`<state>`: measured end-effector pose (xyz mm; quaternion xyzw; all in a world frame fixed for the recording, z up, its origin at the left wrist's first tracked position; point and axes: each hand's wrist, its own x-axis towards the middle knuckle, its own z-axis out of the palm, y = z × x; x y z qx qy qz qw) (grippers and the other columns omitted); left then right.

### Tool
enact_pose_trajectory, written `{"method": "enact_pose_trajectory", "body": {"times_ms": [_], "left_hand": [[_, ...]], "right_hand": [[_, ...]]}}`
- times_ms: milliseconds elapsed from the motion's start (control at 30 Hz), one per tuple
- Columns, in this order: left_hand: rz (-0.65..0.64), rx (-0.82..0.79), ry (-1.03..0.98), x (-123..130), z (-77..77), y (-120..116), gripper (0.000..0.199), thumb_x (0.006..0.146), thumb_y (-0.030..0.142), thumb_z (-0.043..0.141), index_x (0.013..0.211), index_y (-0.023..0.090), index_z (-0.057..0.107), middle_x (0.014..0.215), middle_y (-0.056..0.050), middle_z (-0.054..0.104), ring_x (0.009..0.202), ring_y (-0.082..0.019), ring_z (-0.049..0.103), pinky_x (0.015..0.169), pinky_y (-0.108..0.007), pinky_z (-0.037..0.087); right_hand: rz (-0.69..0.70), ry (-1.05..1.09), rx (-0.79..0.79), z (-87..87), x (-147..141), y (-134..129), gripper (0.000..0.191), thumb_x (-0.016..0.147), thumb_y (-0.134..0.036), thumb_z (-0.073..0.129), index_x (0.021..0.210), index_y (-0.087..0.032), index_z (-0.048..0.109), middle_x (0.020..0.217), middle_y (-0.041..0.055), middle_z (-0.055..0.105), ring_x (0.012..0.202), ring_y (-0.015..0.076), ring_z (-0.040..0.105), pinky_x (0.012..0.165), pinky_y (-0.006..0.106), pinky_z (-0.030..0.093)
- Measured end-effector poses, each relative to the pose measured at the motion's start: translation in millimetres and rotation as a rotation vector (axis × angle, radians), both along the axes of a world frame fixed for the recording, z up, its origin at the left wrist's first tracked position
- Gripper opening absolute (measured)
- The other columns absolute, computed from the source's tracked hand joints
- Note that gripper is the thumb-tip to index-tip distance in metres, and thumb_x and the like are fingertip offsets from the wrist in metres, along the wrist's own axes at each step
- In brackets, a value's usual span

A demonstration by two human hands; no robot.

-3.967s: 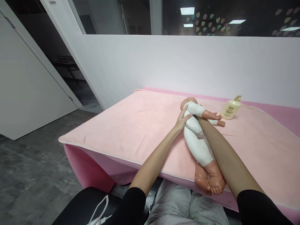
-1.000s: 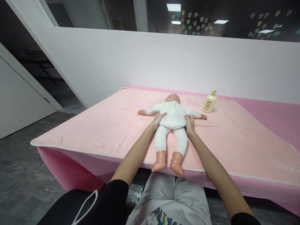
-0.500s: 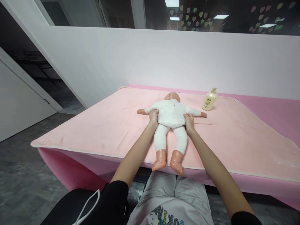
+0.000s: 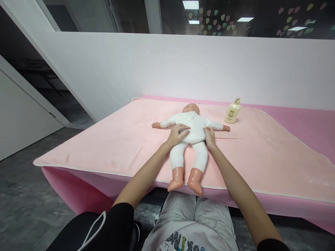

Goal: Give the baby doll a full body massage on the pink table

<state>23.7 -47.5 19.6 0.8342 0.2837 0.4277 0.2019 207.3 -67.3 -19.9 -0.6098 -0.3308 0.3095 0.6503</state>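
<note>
A baby doll [image 4: 193, 125] in a white top and white leggings lies on a pink mat [image 4: 125, 139], its head toward the wall, arms spread, and feet at the mat's front edge. My left hand [image 4: 179, 134] rests on the left side of the doll's belly with its fingers apart. At the right side of the doll's waist, my right hand [image 4: 209, 136] has its fingers closed on the edge of the white top.
A pale yellow pump bottle [image 4: 232, 111] stands on the mat beyond the doll's right-side arm. Behind the table rises a white wall [image 4: 183, 66] with a window above. A white door [image 4: 23, 118] is at the far left.
My left hand has moved from the doll's side onto its belly, and its fingers have spread. My right hand stays at the waist.
</note>
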Motion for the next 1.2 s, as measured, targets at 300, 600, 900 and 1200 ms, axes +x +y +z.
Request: {"method": "enact_pose_trajectory", "body": {"times_ms": [300,600,900,1200], "left_hand": [[-0.209,-0.351,0.063,-21,4.0,4,0.050,0.057,0.035,0.079,0.103,0.019,0.068,0.120,-0.008,0.060,0.117,-0.026,0.049,0.104,-0.040,0.034],[-0.089,-0.475,-0.145,-13,-2.2,5,0.020,0.061,0.031,0.073,0.077,0.018,0.074,0.092,-0.007,0.071,0.108,-0.025,0.055,0.097,-0.040,0.039],[-0.141,-0.451,-0.163,-11,-3.9,7,0.022,0.058,0.032,0.076,0.076,0.020,0.074,0.091,-0.007,0.071,0.106,-0.024,0.056,0.099,-0.040,0.038],[-0.134,-0.414,-0.107,-11,1.3,-1,0.031,0.058,0.033,0.076,0.086,0.019,0.073,0.101,-0.006,0.068,0.102,-0.023,0.058,0.098,-0.038,0.040]], "right_hand": [[-0.004,-0.043,-0.032,4.7,-1,-4,0.027,0.069,-0.037,0.052,0.090,-0.021,0.052,0.097,0.0056,0.062,0.090,0.0200,0.056,0.076,0.029,0.044],[-0.163,-0.406,0.071,15.3,-5,-14,0.021,0.072,-0.029,0.048,0.090,-0.018,0.053,0.098,0.0098,0.060,0.091,0.0227,0.054,0.085,0.036,0.042],[0.096,-0.922,0.446,22.0,-12,-19,0.014,0.076,-0.022,0.048,0.083,-0.019,0.060,0.095,0.0082,0.064,0.095,0.0219,0.056,0.089,0.038,0.043],[0.157,-0.879,0.366,20.8,-10,-19,0.017,0.076,-0.022,0.047,0.084,-0.019,0.062,0.094,0.0074,0.065,0.094,0.0215,0.057,0.090,0.038,0.043]]}}
